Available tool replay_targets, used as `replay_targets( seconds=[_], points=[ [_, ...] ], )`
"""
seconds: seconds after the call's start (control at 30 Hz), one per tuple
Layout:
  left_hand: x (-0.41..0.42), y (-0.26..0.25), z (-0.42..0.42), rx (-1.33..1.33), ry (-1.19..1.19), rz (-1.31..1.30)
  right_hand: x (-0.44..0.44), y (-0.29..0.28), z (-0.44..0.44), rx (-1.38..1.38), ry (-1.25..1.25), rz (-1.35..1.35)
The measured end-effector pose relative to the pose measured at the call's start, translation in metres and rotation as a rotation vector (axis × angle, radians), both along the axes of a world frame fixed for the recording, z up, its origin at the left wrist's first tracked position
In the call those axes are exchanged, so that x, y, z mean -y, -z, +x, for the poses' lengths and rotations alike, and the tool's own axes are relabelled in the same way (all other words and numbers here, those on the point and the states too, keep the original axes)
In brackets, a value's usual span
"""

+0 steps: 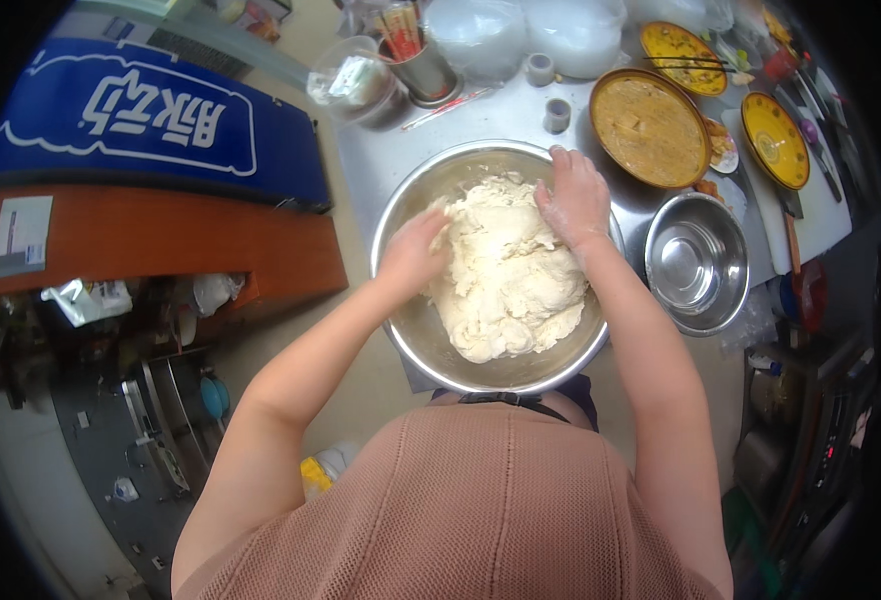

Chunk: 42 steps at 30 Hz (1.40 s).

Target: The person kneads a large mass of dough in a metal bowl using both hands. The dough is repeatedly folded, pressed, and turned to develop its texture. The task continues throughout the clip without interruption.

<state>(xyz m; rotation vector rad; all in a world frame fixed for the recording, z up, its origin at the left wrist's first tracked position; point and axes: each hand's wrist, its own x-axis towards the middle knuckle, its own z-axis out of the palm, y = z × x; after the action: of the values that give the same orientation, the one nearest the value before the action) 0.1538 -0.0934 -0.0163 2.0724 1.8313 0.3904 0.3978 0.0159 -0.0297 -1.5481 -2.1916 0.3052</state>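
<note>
A large mass of rough, pale dough [508, 277] lies in a wide stainless steel mixing bowl [433, 352] right in front of me. At the dough's left side is my left hand [416, 251], its fingertips blurred against the lumpy edge; whether they pinch any dough is unclear. My right hand [577, 196] reaches over the bowl's upper right part, fingertips near the far rim and thumb apart, beside the dough. Flour or dough residue whitens its skin, and nothing shows in its grasp.
Right of the bowl stand an empty steel basin [695, 262] and a brown-rimmed bowl of orange-brown mixture [647, 131]. Farther right, a yellow dish [774, 141] and a cleaver [791, 232] lie about a white cutting board [830, 217]. A metal chopstick holder [429, 79] stands behind.
</note>
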Motion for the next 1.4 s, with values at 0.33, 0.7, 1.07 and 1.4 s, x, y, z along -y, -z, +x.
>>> replay_targets(
  seconds=[0.33,0.7,1.07,1.4],
  points=[
    [0.042,0.041,0.007,-0.575,0.025,-0.071,0.002,0.003,0.001,-0.003,0.007,0.073],
    [0.007,-0.064,0.037,-0.112,-0.020,-0.335,0.001,0.005,0.001,0.016,0.010,0.047],
    [-0.075,-0.002,0.068,0.242,0.027,-0.307,-0.006,-0.007,0.020,-0.263,-0.048,-0.213],
    [-0.127,0.050,0.127,0.423,0.189,-0.600,0.060,-0.004,0.055,-0.098,0.331,-0.374]
  ],
)
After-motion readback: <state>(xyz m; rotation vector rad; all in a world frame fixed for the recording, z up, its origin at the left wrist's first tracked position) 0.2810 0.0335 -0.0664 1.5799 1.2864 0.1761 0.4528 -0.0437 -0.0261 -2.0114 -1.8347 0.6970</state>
